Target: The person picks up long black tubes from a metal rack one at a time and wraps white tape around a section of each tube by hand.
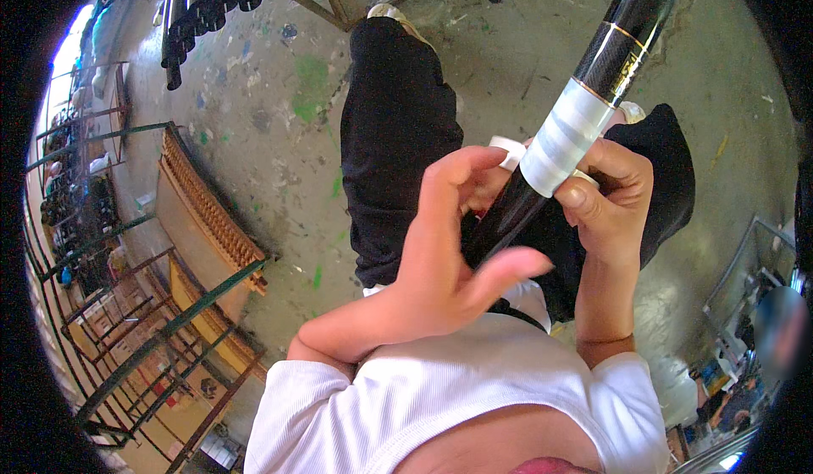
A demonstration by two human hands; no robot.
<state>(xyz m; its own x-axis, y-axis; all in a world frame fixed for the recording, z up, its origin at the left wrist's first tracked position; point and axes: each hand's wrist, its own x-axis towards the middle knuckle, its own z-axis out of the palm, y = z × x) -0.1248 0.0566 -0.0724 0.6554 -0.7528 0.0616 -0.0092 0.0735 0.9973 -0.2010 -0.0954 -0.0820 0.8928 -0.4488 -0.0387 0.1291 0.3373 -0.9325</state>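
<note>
As held, tube point(615, 62) slanted toward upper-right

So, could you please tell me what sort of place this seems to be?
Probably a workshop or small factory: the floor has green, paint-like marks, a stack of dark tubes sits upper left, and metal racks stand at the left.

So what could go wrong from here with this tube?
1. The white wrap shows lighter and darker bands; if those are uneven layers, it might wrinkle or lift.
2. The tube is held at a slant, and the left hand's thumb sticks out rather than closing around it, so it could turn or slip.
</note>
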